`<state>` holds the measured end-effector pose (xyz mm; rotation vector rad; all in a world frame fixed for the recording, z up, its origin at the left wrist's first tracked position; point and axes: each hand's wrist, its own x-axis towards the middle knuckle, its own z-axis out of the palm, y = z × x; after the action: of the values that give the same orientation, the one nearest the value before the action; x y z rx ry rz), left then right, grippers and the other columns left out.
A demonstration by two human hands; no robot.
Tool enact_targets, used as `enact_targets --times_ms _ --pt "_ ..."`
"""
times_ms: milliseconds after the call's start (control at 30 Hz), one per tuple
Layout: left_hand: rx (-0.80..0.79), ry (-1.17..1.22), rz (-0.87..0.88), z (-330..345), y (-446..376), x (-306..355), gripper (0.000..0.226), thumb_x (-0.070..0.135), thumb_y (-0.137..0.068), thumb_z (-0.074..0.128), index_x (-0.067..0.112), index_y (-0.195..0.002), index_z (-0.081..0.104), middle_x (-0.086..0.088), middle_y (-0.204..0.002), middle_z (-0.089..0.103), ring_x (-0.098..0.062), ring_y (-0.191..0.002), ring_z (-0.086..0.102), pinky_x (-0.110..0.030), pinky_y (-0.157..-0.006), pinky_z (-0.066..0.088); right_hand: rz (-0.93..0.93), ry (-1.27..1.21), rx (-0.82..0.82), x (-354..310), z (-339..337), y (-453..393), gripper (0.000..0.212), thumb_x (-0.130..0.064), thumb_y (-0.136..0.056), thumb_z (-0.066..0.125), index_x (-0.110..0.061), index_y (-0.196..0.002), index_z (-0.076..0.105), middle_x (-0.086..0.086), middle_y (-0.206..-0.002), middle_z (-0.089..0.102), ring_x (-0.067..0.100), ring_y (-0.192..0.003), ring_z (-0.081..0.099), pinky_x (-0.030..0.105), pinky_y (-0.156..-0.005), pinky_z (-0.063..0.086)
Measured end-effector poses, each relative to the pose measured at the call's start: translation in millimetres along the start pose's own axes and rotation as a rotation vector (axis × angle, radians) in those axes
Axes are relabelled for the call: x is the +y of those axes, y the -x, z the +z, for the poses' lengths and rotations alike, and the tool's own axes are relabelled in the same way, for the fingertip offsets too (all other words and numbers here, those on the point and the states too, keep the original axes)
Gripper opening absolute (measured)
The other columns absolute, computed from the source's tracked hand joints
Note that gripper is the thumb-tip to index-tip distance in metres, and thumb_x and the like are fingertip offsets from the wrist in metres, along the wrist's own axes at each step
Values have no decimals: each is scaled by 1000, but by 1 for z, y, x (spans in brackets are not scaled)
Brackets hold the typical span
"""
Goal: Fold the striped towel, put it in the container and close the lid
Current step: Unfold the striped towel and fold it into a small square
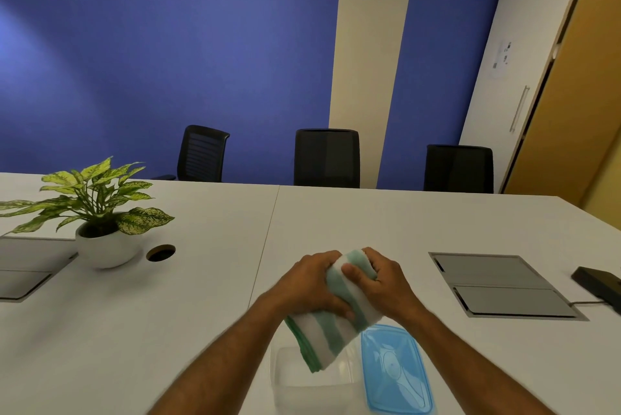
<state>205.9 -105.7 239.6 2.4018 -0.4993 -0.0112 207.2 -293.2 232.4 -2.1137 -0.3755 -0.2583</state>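
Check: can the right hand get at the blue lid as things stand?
Probably not at once: the right hand and left hand both grip the folded towel. The lid lies uncovered just below, beside the container.

Your left hand (311, 283) and right hand (383, 283) are bare, without gloves, rings or watch; both forearms are uncovered, with no sleeve reaching into view.

A blue wall (168, 45) with a cream vertical strip (373, 61) stands behind a white table (201, 280). Three black chairs (326, 157) line the table's far edge. A potted plant (100, 213) stands at left. A wooden door (584, 95) is at right.
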Motion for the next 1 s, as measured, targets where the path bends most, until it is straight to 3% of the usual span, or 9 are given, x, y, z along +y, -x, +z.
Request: enact_targets --times_ms 100,333,433,500,567,633,767,867,1000 --pt "-36 -32 11 -5 1 1 75 67 -48 83 48 -109 44 25 -95 58 2 -86 58 -12 -64 42 -36 18 69 5 4 1 56 -81 -72 51 -25 -76 48 -8 -60 53 8 -55 46 37 -57 48" --pt "-232 -133 -15 -33 2 -9 65 49 -49 92 43 -99 50 20 -94 56 -3 -84 57 -15 -61 43 -107 135 156 11 -1 1 61 -88 -73 35 -27 -72 36 -7 -52 41 10 -47 41 34 -48 42" --pt "-244 54 -52 -39 7 -19 52 31 -52 96 32 -93 63 14 -91 65 -8 -83 65 -19 -61 53 -88 115 172 9 -5 2 66 -90 -70 34 -25 -71 37 -8 -53 41 10 -47 40 31 -49 41" --pt "-212 270 -89 -40 12 -25 58 19 -54 95 25 -103 65 3 -97 69 -17 -88 68 -25 -65 59 -31 31 193 5 -6 2 70 -91 -65 44 -21 -72 43 -9 -55 47 6 -50 42 26 -51 41" --pt "-136 487 -139 -39 17 -30 68 13 -53 95 22 -111 61 -10 -103 68 -25 -89 68 -28 -67 59 75 -134 158 1 -8 2 60 -78 -60 66 -22 -78 53 -8 -67 60 7 -60 54 30 -58 49" --pt "-28 670 -182 -37 20 -35 73 16 -50 95 21 -112 58 -14 -101 65 -26 -85 66 -29 -65 57 175 -345 52 0 -12 1 53 -54 -58 85 -25 -95 60 2 -90 72 22 -83 69 45 -75 59" --pt "179 1017 -261 -31 23 -43 70 21 -51 93 18 -108 52 -14 -98 65 -28 -81 67 -31 -56 56 251 -620 -127 1 -23 0 65 -20 -66 83 -16 -123 53 18 -111 72 38 -104 68 55 -90 56" --pt "303 1181 -304 -26 21 -44 61 16 -56 88 17 -103 49 -15 -95 67 -29 -78 66 -36 -56 54 326 -671 -163 6 -24 -1 59 0 -76 75 -10 -124 43 23 -119 65 35 -101 66 45 -78 59" --pt "365 1311 -297 -21 21 -47 46 5 -59 90 20 -78 52 -10 -85 63 -29 -75 62 -36 -57 50 325 -669 -99 12 -23 -3 38 6 -80 71 -17 -92 44 8 -103 62 25 -87 62 31 -52 52"
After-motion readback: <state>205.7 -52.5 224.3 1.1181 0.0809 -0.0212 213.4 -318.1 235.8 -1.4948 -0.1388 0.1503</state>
